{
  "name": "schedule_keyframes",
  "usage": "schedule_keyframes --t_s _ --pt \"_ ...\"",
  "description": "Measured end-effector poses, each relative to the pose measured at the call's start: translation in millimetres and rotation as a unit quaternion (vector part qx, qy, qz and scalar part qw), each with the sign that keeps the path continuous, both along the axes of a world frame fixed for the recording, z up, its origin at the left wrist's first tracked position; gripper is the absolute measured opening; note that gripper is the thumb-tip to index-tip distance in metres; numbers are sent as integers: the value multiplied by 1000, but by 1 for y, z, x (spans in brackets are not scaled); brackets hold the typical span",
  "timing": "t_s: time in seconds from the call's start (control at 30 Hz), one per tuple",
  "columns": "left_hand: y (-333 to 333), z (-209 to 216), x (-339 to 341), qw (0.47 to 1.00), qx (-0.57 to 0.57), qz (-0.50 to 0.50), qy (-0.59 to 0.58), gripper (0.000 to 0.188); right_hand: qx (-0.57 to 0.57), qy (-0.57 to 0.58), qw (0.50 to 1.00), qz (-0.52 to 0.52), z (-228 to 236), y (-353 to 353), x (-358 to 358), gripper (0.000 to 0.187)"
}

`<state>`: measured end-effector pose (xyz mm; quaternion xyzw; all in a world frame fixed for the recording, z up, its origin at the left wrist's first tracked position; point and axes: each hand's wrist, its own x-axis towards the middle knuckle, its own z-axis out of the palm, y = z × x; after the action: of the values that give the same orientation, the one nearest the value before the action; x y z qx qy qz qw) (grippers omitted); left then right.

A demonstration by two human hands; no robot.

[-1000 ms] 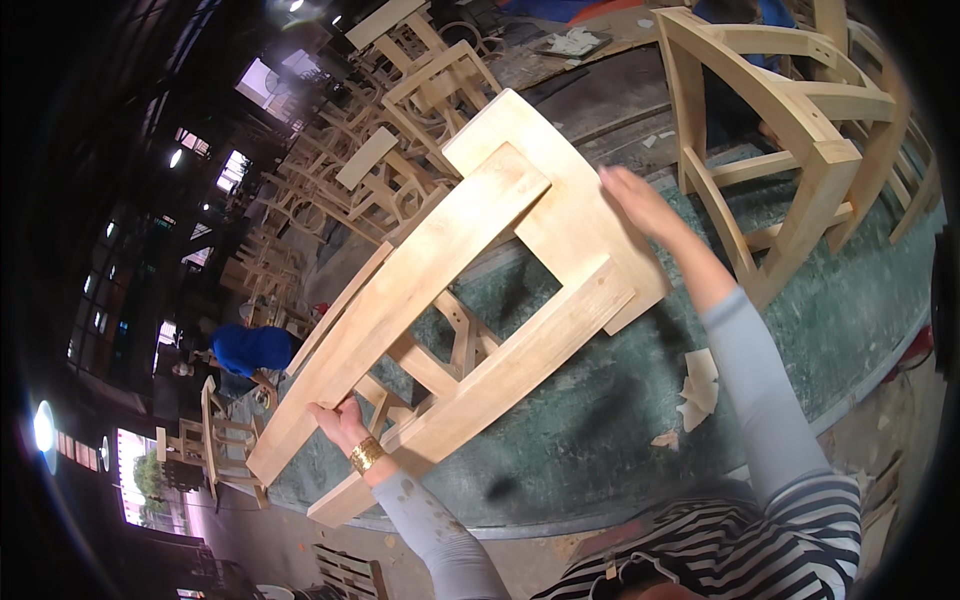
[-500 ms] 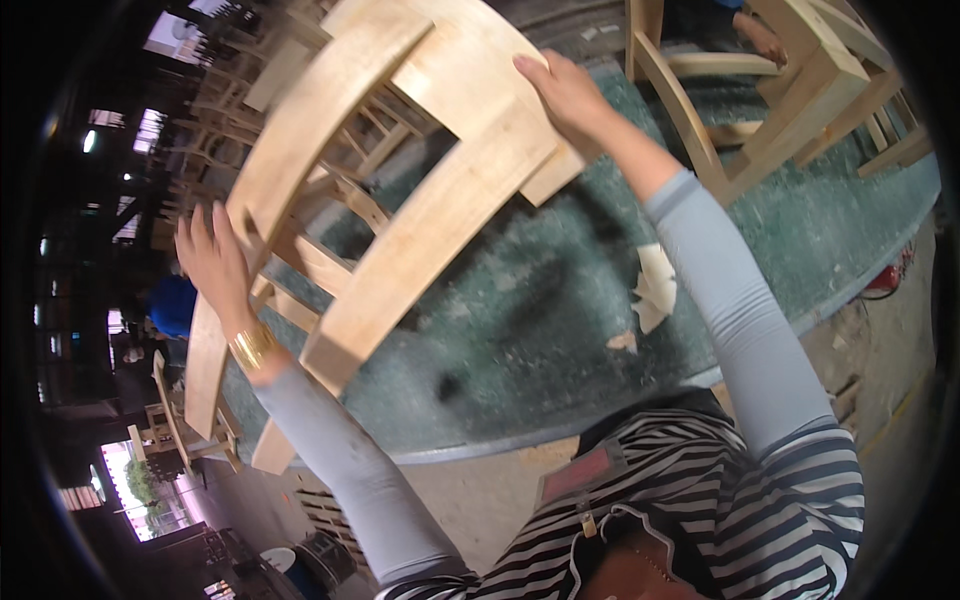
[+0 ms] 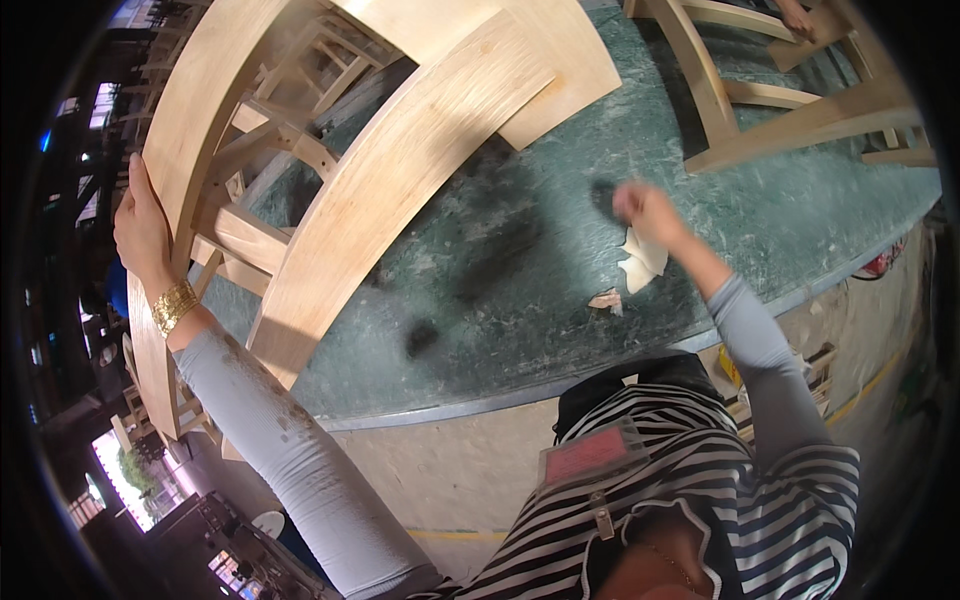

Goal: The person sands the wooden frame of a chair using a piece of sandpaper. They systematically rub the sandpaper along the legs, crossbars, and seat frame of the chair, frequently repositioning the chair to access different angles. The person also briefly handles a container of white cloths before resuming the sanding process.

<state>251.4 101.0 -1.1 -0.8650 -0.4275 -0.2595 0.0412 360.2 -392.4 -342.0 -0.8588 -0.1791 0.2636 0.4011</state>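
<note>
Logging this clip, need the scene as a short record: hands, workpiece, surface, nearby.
left hand: against the outer edge of a wooden frame
right hand: blurred, at pale torn pieces; grip unclear
workpiece: bare wood, curved rails, cross-pieces
surface: worn green tabletop
nearby: second frame at upper right, another person's hand by it

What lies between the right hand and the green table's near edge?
In the head view, a pale torn scrap and a smaller piece lie between the right hand and the green table's near edge.
</note>
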Motion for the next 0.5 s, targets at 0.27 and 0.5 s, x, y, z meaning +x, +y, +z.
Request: schedule_keyframes --t_s 0.27,0.5 --pt "-8 1 -2 1000 13 0 -11 70 -246 -100 940 216 -83 -23 -142 42" --pt "-26 5 -11 999 16 12 30 70 -18 103 989 104 -47 -22 -112 20"
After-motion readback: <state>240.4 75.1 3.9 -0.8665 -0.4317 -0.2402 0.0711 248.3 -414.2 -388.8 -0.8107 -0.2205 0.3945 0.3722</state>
